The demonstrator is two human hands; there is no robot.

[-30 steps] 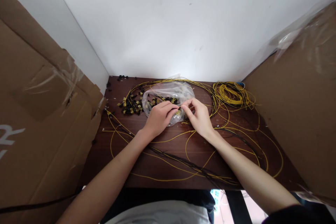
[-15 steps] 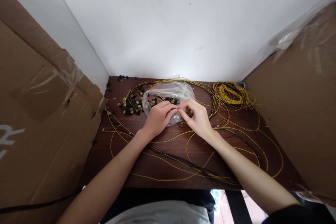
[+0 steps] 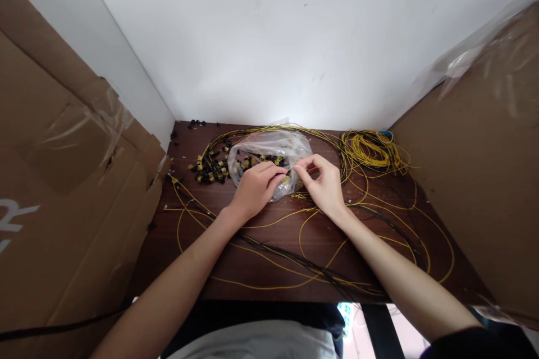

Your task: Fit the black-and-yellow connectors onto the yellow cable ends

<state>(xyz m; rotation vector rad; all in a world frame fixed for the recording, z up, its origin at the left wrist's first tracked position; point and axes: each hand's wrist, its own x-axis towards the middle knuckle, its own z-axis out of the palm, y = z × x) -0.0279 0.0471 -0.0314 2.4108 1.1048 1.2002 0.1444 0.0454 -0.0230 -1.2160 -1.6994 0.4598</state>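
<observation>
My left hand [image 3: 255, 188] and my right hand [image 3: 323, 184] meet at the middle of a dark wooden table [image 3: 269, 247]. Between the fingertips of both hands is a small yellow and black connector [image 3: 287, 175] at the end of a thin yellow cable [image 3: 309, 219]. Both hands pinch it. Just behind the hands lies a clear plastic bag [image 3: 269, 152] with more small connectors inside. A pile of loose black and yellow connectors [image 3: 209, 169] lies to the left of the bag.
A coil of yellow cable [image 3: 373, 150] lies at the back right. Long yellow and black cables [image 3: 295, 261] loop across the near half of the table. Cardboard sheets [image 3: 63, 179] stand at the left and at the right [image 3: 484, 168]. A white wall is behind.
My right hand has shifted slightly right and up, its fingers pulling a little apart from the left hand. The left hand has stayed in place.
</observation>
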